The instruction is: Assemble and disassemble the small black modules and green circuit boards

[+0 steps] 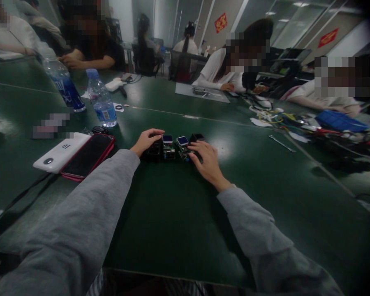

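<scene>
Four small devices stand close together mid-table, so I see several in a cluster. My left hand (146,142) lies with fingers stretched over the top of a black block (153,152). Beside it stands a circuit board with a small screen (168,148). A second circuit board with a screen (181,144) leans at a slight angle to its right. My right hand (207,159) has its fingers apart, with fingertips at the second board's right edge. Behind those fingers, another black block (197,137) is partly hidden. Whether either hand grips firmly is hard to see.
On the left lie a red-cased phone (89,156), a white power bank (61,152) and two bottles, one clear (101,100), one blue-labelled (64,88). At right are a wrench (282,143), tangled wires (283,117) and a blue tray (342,121). Other people sit around the table.
</scene>
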`<state>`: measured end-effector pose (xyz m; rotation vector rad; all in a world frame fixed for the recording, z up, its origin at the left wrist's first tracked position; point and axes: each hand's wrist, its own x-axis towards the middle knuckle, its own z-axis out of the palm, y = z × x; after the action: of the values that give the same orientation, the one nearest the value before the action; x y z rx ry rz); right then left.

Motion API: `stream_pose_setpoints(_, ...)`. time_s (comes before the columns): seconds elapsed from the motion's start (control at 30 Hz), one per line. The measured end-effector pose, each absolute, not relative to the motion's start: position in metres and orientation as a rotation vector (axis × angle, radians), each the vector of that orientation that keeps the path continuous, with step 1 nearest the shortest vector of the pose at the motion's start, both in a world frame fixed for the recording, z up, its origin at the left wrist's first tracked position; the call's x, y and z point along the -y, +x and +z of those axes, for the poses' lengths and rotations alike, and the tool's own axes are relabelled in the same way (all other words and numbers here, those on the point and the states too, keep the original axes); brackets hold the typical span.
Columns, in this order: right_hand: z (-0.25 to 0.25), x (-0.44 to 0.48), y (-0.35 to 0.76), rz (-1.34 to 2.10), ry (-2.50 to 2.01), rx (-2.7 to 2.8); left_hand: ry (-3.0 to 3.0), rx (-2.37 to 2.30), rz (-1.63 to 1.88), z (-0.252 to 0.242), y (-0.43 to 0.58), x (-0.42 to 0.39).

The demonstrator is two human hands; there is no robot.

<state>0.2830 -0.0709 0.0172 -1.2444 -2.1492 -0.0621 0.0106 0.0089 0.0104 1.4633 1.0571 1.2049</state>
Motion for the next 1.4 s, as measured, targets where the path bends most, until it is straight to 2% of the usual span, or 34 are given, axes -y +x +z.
stream_pose_setpoints(0.17,0.013,0.064,0.292,-0.151,-1.418,1.832,1.335,-1.053,1.249,0.006,0.008,-0.012)
stream_pose_setpoints(0.4,-0.002,0.051,0.302,0.031,-1.366,1.901,1.228,-1.076,1.328,0.004,0.005,-0.016)
stream_pose_setpoints(0.67,-0.012,0.039,0.316,0.185,-1.502,1.506,1.198,-1.071,1.373,0.002,0.003,-0.018)
stream_pose_setpoints(0.9,-0.008,0.043,0.311,0.006,-1.413,1.659,1.08,-1.081,1.416,0.004,-0.004,-0.021)
stream_pose_setpoints(1.0,-0.006,0.045,0.31,0.061,-1.416,1.648,1.059,-1.082,1.428,0.003,-0.007,-0.022)
stream_pose_setpoints(1.23,-0.018,0.033,0.325,0.222,-1.605,1.371,1.448,-1.154,1.446,-0.006,-0.009,-0.02)
stream_pose_setpoints(1.4,-0.026,0.026,0.331,0.203,-1.63,1.322,1.838,-1.238,1.269,-0.013,-0.009,-0.021)
